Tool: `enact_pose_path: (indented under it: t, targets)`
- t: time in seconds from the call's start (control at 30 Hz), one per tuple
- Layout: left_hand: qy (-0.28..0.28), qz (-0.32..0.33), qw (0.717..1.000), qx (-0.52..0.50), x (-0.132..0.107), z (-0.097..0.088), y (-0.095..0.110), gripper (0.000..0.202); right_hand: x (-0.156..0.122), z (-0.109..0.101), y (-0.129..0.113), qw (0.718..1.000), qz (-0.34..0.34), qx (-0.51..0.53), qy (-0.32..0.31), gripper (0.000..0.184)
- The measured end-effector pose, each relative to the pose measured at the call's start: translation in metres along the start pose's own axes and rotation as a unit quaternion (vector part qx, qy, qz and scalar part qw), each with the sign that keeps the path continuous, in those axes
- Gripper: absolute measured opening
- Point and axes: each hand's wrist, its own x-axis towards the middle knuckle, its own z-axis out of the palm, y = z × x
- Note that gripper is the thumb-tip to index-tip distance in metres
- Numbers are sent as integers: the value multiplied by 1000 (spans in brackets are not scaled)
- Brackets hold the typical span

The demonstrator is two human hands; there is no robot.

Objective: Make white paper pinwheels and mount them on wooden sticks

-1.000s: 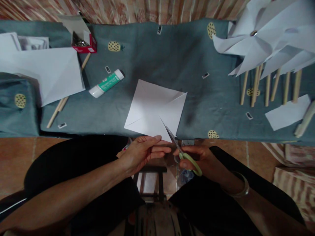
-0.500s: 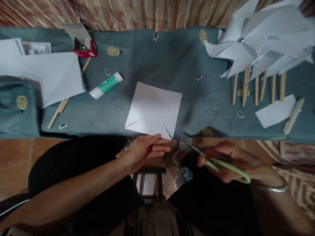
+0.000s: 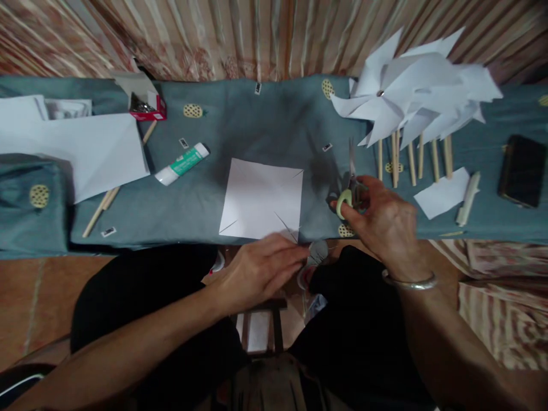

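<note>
A square white sheet of paper (image 3: 261,197) lies on the cloth near the table's front edge, with diagonal slits cut in from at least three corners. My left hand (image 3: 269,265) is at its near edge, back of the hand up, fingers stretched to the right by the near right corner; fingertip contact with the paper is partly hidden. My right hand (image 3: 383,222) holds scissors (image 3: 346,201) by the light-green handle, just right of the sheet. Their blades point away from me, low over the cloth.
White paper pinwheels (image 3: 411,94) on wooden sticks lie at the back right, near a paper scrap (image 3: 443,194), a whitish pen-like stick (image 3: 468,198) and a dark phone (image 3: 523,171). At left are a glue stick (image 3: 182,164), a red box of metal pins (image 3: 148,107) and stacked paper (image 3: 103,151).
My right hand has carried the scissors forward and up over the table from beyond its front edge. My left hand has turned palm down. The view has shifted, bringing the phone into sight.
</note>
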Motion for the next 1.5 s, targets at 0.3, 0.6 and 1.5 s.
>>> enact_pose_path:
  t: [0.3,0.6,1.5]
  targets:
    - [-72,92,972,206,-11,-4,-27,27,16,-1,-12,998,-26,-57,-25,48]
    - [-10,10,958,285,-8,-46,-54,58,15,19,-65,976,-183,119,-3,47]
    - [20,-55,934,354,7,-48,-68,63,35,72,-104,972,-215,98,2,46]
